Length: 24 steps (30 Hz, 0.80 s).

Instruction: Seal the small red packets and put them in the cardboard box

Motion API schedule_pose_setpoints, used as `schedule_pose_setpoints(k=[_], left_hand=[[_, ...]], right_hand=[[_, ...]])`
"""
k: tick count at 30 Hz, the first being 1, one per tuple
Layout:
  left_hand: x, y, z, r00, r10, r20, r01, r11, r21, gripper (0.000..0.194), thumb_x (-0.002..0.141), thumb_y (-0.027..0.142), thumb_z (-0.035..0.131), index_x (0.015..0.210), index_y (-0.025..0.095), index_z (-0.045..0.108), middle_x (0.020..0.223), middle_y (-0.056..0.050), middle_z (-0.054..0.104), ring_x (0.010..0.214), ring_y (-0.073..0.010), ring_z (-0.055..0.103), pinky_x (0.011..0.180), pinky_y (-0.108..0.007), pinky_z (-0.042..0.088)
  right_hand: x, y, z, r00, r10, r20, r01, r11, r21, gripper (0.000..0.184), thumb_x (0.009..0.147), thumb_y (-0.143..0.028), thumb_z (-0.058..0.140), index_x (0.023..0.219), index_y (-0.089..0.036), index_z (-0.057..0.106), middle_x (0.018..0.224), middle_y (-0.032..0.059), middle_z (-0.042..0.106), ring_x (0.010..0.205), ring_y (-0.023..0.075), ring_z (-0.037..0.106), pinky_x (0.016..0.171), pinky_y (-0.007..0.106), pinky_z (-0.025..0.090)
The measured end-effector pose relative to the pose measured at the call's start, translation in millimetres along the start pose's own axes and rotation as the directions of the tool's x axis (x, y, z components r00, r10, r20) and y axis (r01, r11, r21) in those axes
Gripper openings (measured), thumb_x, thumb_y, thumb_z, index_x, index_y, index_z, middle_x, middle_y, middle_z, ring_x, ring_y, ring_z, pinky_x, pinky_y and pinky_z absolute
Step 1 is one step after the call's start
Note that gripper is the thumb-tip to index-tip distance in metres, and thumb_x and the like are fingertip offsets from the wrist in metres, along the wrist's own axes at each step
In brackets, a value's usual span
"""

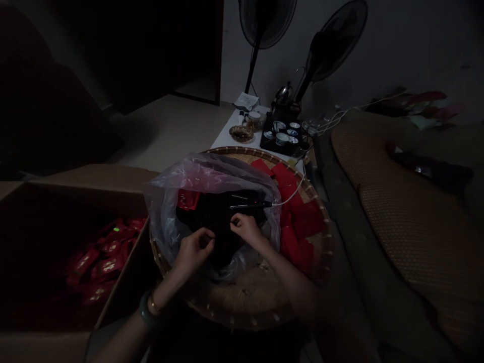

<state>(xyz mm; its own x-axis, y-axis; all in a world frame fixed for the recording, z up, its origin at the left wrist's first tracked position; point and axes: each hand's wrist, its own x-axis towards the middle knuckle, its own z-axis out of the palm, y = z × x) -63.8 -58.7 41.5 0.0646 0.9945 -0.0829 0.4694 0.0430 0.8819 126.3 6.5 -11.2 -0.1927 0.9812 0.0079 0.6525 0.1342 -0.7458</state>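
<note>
Both of my hands are over an open clear plastic bag [161, 201] that holds a dark heap [223, 247], too dim to make out. My left hand [194, 252] has thumb and fingers pinched together at the heap's near left side. Across from it my right hand [245, 229] is also pinched, close to a dark slim device [249, 205] with a white cord. Whatever lies between the fingertips is too small and dark to tell. A red packet [188, 198] rests inside the bag at the back left.
The bag sits in a round woven tray [242, 315], with red packets [298, 227] along its right side. At left stands a cardboard box [124, 267] holding several shiny red packets [109, 262]. Behind are a tea tray [272, 146] with cups and two fans [336, 43]. A woven-covered seat [408, 222] is at right.
</note>
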Motion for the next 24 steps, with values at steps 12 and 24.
schedule_pose_setpoints(k=[12, 24], left_hand=[[1.6, 4.6, 4.8, 0.999, -0.030, 0.037, 0.031, 0.999, -0.039, 0.015, 0.068, 0.027, 0.055, 0.079, 0.018, 0.061, 0.060, 0.003, 0.059, 0.054, -0.0108, 0.054, 0.052, -0.019, 0.040], [2.1, 2.1, 6.7, 0.999, -0.005, 0.050, 0.005, 1.000, -0.013, 0.014, 0.070, 0.026, 0.054, 0.079, 0.018, 0.060, 0.060, 0.002, 0.060, 0.054, -0.0105, 0.055, 0.052, -0.019, 0.040]], right_hand=[[-27.2, 6.2, -34.2, 0.896, 0.291, 0.336, -0.432, 0.393, 0.811, 0.022, 0.060, -0.028, 0.069, 0.076, -0.016, 0.058, 0.074, -0.0006, 0.064, 0.059, 0.0107, 0.061, 0.043, 0.017, 0.043], [-31.7, 6.9, -36.7, 0.910, 0.269, 0.315, -0.380, 0.237, 0.894, 0.026, 0.061, -0.019, 0.072, 0.084, -0.016, 0.061, 0.072, -0.0012, 0.062, 0.064, 0.0089, 0.059, 0.059, 0.020, 0.044]])
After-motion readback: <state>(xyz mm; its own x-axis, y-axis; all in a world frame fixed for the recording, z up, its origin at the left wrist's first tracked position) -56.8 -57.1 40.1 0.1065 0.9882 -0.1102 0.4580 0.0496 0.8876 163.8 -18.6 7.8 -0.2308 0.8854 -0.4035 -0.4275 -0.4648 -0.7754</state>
